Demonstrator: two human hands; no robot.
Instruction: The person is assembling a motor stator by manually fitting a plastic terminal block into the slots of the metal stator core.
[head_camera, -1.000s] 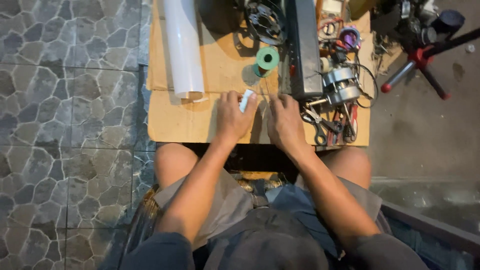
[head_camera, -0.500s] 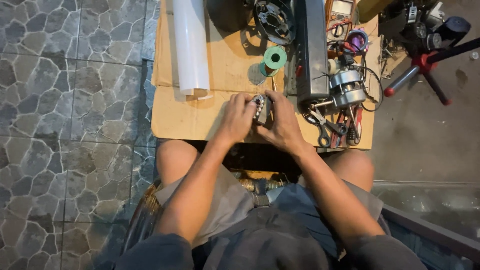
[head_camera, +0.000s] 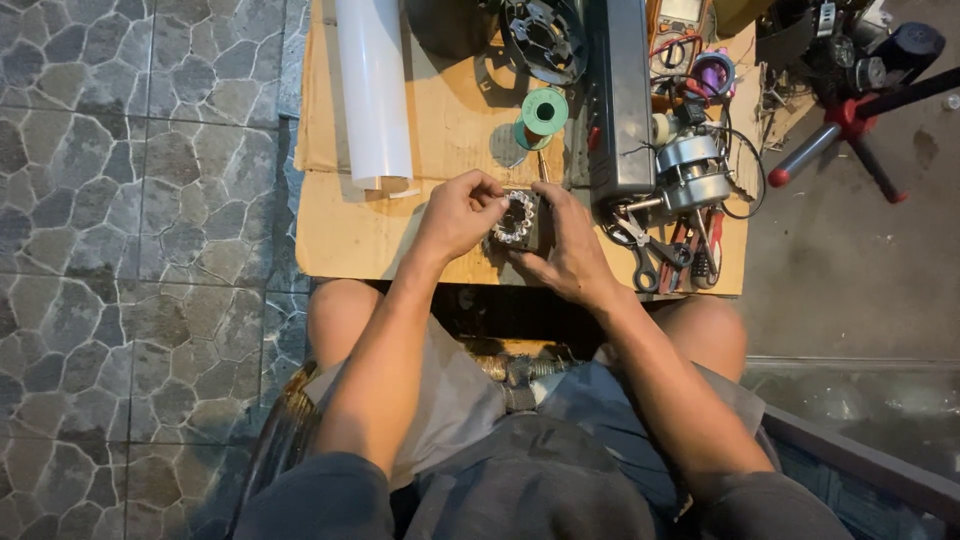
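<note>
Both hands hold a small dark motor stator (head_camera: 520, 222) with a ring of pale insulated slots, just above the cardboard sheet (head_camera: 350, 230). My right hand (head_camera: 565, 245) cups the stator from the right and below. My left hand (head_camera: 458, 212) grips its left side, fingertips on the ring's rim. The stator's lower part is hidden by my fingers.
A white rolled sheet (head_camera: 373, 95) lies at the left of the cardboard. A green wire spool (head_camera: 544, 112), a long dark box (head_camera: 620, 100), a small motor (head_camera: 695, 172), scissors and pliers (head_camera: 655, 255) crowd the right. A red tripod (head_camera: 850, 125) stands on the floor at right.
A second ago my hands lay flat on the cardboard around a small pale piece. They have since come together and lifted the stator, turning its ring towards me.
</note>
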